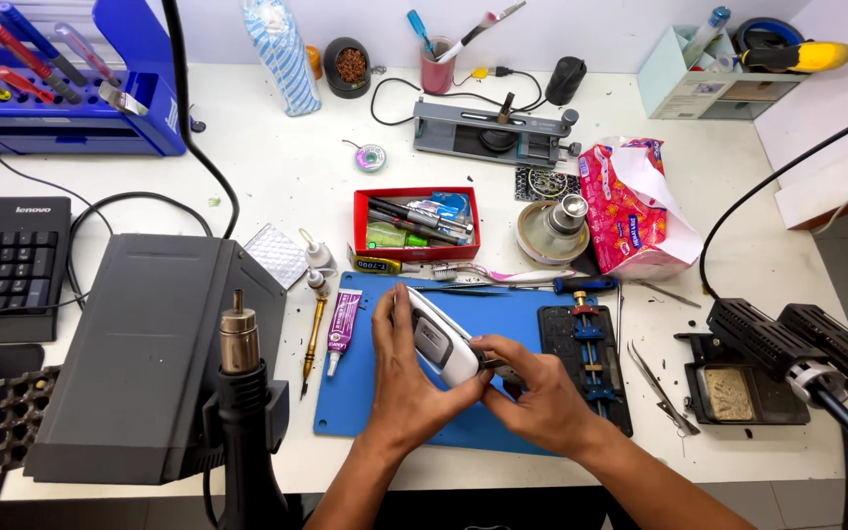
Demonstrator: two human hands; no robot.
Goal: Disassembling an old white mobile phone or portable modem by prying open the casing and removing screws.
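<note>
Both hands' grip encloses the white phone (439,345), left hand (399,378) and right hand (542,393).

A blue mat (365,412) lies near the front edge of the white table (277,167). Just behind it sits a red tray (415,196) of tools. At the left edge, a dark hot-air station (149,344) stands beside a black keyboard (2,260), with a blue screwdriver rack (71,108) in the back left corner. A pink tissue pack (630,211) rests right of centre, and a black soldering-iron stand (733,388) sits near the right front corner.
</note>
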